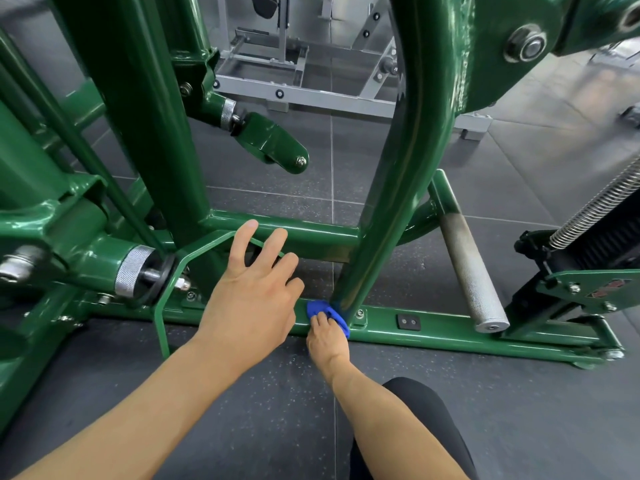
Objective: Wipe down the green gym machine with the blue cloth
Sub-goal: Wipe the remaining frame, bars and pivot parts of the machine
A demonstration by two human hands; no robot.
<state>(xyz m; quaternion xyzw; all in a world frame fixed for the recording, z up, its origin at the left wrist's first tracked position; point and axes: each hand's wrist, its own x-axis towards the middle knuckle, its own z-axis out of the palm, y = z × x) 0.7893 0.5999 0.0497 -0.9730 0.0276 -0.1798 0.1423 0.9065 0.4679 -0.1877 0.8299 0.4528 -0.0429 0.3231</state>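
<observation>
The green machine's (410, 161) post foot (348, 296) is wiped, blue cloth (319, 308) gripped by the right hand (327, 337), left hand (249, 296) open; rail (450, 330) likely next.

The gym machine (408, 161) is finished in glossy dark green throughout, with pale highlights along its tubes. The cloth (322, 308), at lower centre of the frame, is solid bright blue with no pattern. The floor (277, 410) is dark grey with fine pale speckles and thin lighter seam lines. The peg (474, 271) at right is silver-grey with a cross-hatched knurl pattern; the collar (131, 270) at left shows the same knurling. The spring (595, 202) at upper right is silver. A second frame (311, 95) at upper centre is light grey. The garment (415, 403) at lower centre is plain black.
</observation>
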